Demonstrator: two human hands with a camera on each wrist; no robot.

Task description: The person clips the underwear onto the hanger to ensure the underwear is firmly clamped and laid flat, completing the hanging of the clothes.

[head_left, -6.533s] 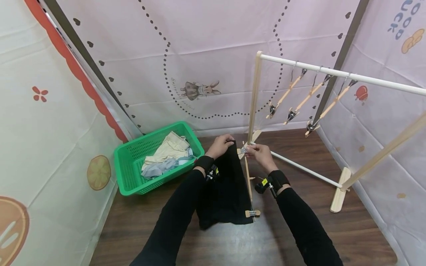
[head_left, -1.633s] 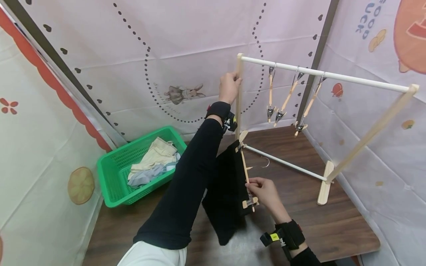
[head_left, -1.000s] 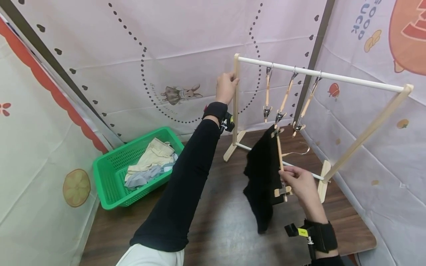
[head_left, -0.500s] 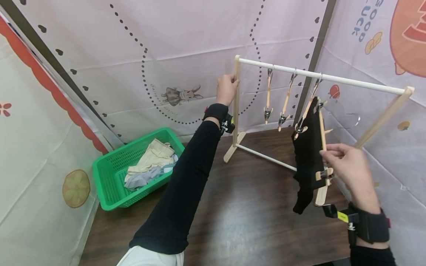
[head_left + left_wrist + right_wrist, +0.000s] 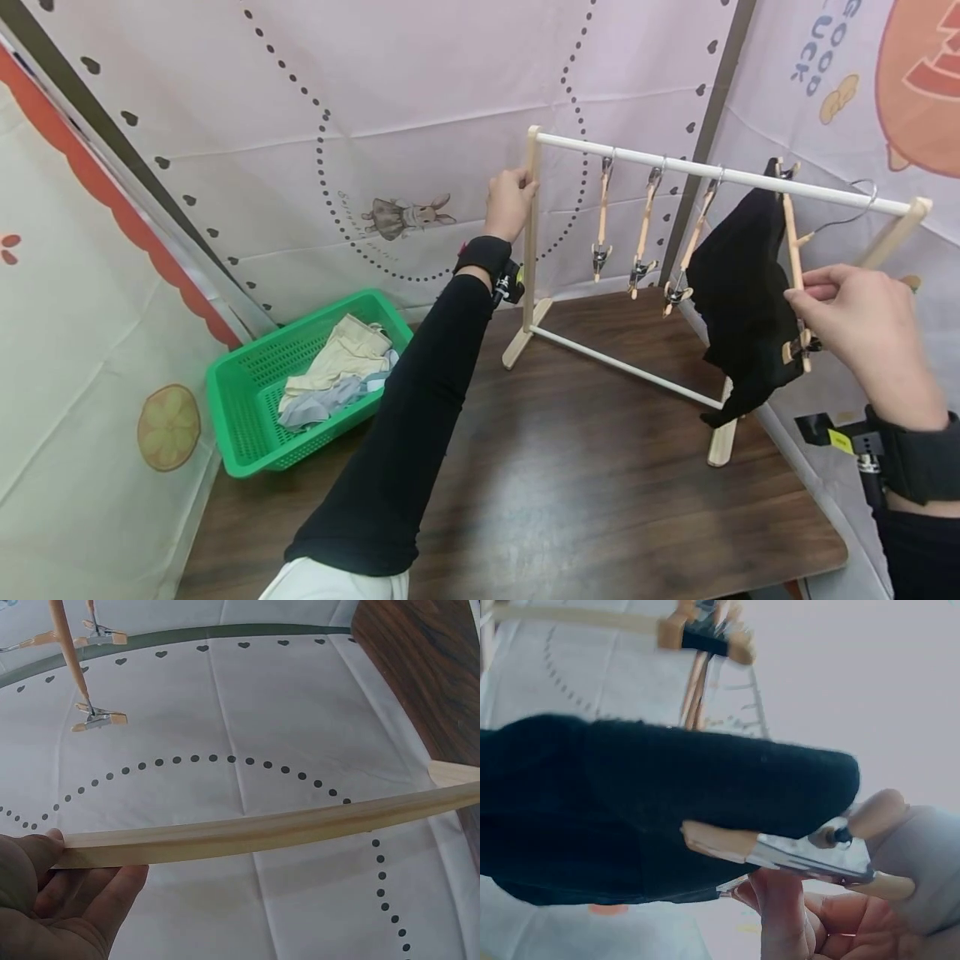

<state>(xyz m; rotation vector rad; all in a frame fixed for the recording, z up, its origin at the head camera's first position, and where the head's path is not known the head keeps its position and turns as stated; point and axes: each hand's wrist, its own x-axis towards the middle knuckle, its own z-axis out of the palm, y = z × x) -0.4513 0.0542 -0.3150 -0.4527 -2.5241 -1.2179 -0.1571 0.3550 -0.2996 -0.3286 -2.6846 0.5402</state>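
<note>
Dark wooden table (image 5: 570, 500), green basket (image 5: 247, 417) apparently at its left edge, wooden rack (image 5: 530, 250) standing on it

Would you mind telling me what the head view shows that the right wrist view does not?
Only the head view shows the green basket of clothes, the left hand gripping the rack post, the white rail and three empty clip hangers. Only the right wrist view shows the metal clip close up against the cloth. Both show the right hand holding the wooden hanger with the black garment.
</note>
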